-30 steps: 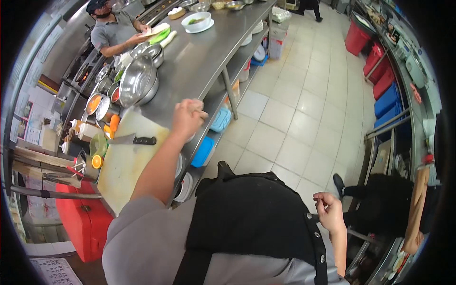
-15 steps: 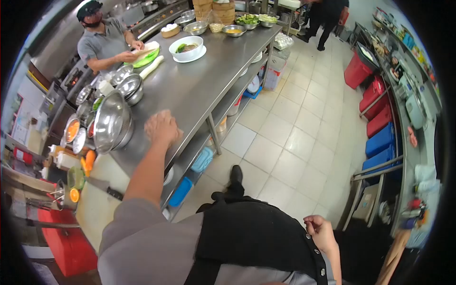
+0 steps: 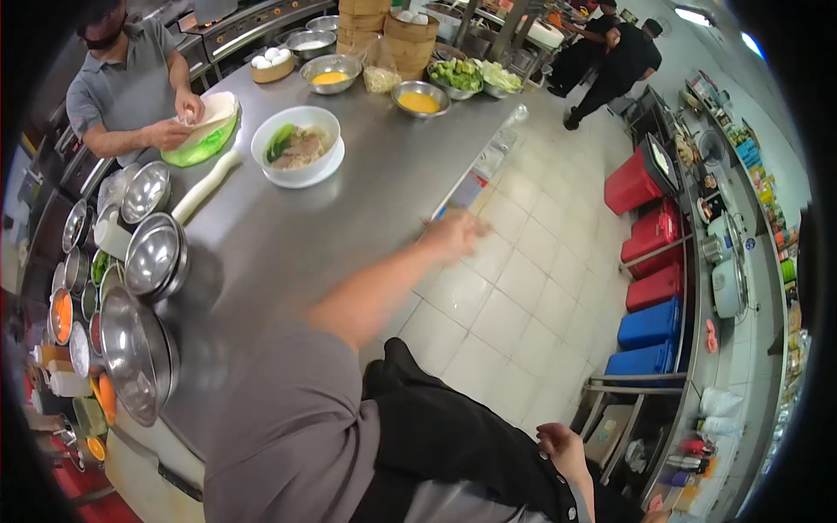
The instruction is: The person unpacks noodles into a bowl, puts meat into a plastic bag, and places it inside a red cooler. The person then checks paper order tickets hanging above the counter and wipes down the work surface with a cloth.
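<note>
My left hand (image 3: 455, 236) is stretched out past the edge of the steel table (image 3: 349, 231), blurred by motion, so its fingers are unclear. My right hand (image 3: 561, 442) hangs low at my right side by the black apron, its fingers curled; whether anything is in them is hidden. On the table stands a white bowl of noodles, meat and greens (image 3: 301, 148) on a white plate. Beside it lies a long white roll of dough (image 3: 206, 186). Nested steel bowls (image 3: 157, 254) sit at the left, and a knife (image 3: 166, 471) rests on the cutting board (image 3: 144, 488).
A co-worker (image 3: 126, 87) across the table handles flat dough. Bowls of yellow liquid (image 3: 419, 102) and greens (image 3: 456, 77) stand at the far end. Other people (image 3: 623, 65) stand farther back. Red bins (image 3: 649, 235) and blue bins (image 3: 648, 323) line the right counter.
The view has moved forward along the table, bringing the noodle bowl nearer. My left hand has swung from over the tabletop to beyond its edge. My right hand stays low at my side.
</note>
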Demonstrator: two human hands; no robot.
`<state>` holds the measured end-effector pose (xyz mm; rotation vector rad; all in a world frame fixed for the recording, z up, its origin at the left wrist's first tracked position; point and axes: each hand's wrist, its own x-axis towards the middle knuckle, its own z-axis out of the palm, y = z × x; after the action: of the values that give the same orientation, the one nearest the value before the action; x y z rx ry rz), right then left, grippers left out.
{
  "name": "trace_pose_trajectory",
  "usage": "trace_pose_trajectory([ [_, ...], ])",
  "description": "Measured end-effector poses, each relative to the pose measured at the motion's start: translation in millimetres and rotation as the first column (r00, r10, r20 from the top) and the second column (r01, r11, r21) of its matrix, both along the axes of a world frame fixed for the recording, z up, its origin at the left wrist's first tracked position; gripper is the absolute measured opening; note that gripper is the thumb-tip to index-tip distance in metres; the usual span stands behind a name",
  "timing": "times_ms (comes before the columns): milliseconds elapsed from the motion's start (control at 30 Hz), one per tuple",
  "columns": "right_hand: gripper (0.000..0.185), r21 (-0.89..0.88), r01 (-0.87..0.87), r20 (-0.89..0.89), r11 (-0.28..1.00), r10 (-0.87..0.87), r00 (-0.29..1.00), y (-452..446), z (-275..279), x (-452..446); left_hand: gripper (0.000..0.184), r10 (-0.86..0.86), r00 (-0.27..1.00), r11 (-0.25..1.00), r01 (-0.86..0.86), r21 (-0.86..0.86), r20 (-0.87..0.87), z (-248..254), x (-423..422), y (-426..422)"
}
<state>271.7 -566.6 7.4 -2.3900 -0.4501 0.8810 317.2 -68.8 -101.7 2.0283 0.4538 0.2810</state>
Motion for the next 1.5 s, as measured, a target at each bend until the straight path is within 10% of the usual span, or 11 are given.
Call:
trace_pose_trajectory([
  [33, 0.019, -0.024, -0.043, 0.011, 0.999, 0.043, 0.999, 7, -7, 10, 0.035, 0.084, 0.981, 0.975, -0.045, -0.217, 0.174, -8, 6, -14],
  [133, 0.018, 0.056, -0.051, -0.073, 0.997, 0.055, 0.996, 15, -26, 40, 0.032, 0.240, 0.964, 0.965, -0.224, -0.132, 0.114, -4, 17, 23],
  [300, 0.017, -0.037, -0.143, 0.039, 0.989, 0.145, 0.989, 23, -48, 87, 0.055, 0.680, 0.729, 0.687, -0.672, 0.278, 0.080, 45, -1, 111],
  [400, 0.017, -0.123, -0.256, 0.038, 0.959, 0.262, 0.964, 43, -56, 132, 0.067, 0.801, 0.598, 0.476, -0.662, 0.579, 0.026, 33, 8, 142],
  [633, 0.018, -0.115, -0.466, 0.050, 0.877, 0.474, 0.879, 103, -95, 286, 0.070, 0.889, 0.458, 0.347, -0.662, 0.664, -0.008, -31, 47, 237],
  [967, 0.021, -0.171, -0.555, 0.167, 0.814, 0.579, 0.798, 133, -122, 491, 0.060, 0.662, 0.748, 0.490, -0.397, 0.776, -0.036, -48, 91, 175],
  [1300, 0.025, -0.011, -0.504, -0.042, 0.864, 0.503, 0.863, 202, -101, 493, 0.056, 0.579, 0.813, 0.467, -0.399, 0.790, 0.068, -40, 250, 153],
  [1367, 0.025, -0.030, -0.483, -0.061, 0.875, 0.481, 0.875, 200, -94, 491, 0.049, 0.373, 0.919, 0.650, -0.359, 0.670, 0.131, -21, 281, 141],
  [1433, 0.025, -0.048, -0.489, -0.103, 0.871, 0.483, 0.870, 205, -87, 487, 0.039, -0.057, 0.997, 0.919, 0.029, 0.393, 0.059, -37, 309, 122],
  [1500, 0.025, -0.061, -0.498, -0.058, 0.865, 0.495, 0.867, 212, -82, 485, 0.030, -0.114, 0.985, 0.988, 0.099, 0.115, 0.127, -14, 316, 71],
])
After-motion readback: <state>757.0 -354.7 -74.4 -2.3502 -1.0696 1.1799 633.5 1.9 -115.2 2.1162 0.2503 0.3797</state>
